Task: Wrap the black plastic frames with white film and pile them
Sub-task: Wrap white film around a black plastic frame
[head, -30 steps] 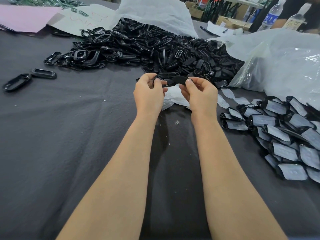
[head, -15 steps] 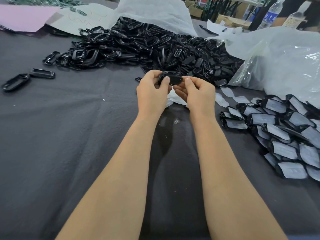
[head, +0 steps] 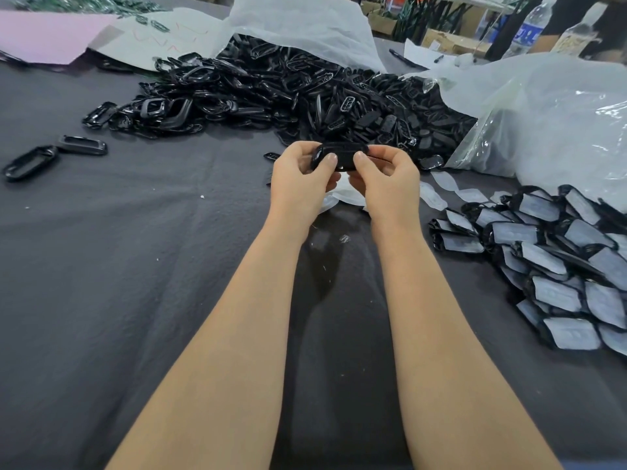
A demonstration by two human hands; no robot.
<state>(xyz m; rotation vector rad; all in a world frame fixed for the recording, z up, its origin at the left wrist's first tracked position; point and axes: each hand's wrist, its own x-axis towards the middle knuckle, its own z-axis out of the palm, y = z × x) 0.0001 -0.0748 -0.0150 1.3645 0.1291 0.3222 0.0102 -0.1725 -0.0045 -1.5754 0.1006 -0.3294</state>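
Worktable covered by a dark grey cloth (head: 135, 266). Far left: a pink sheet (head: 44, 35) lies at the rear edge; nearer, two loose frames (head: 83, 145) lie close together on the cloth. Centre rear: a white bag (head: 305, 25) lies open, and a heap of black frames (head: 288, 96) spills from its mouth onto the cloth. Centre: the left hand (head: 298, 179) and right hand (head: 386, 178), both raised above the cloth, each pinch one end of a single black frame (head: 341, 156) between thumb and curled fingers, just in front of the heap. White film pieces (head: 342, 195) lie on the cloth beneath the hands. Right rear: a clear plastic bag (head: 543, 123), contents whitish and not identifiable. Right foreground: wrapped frames (head: 549, 259) piled loose on the cloth, many with the film face up.
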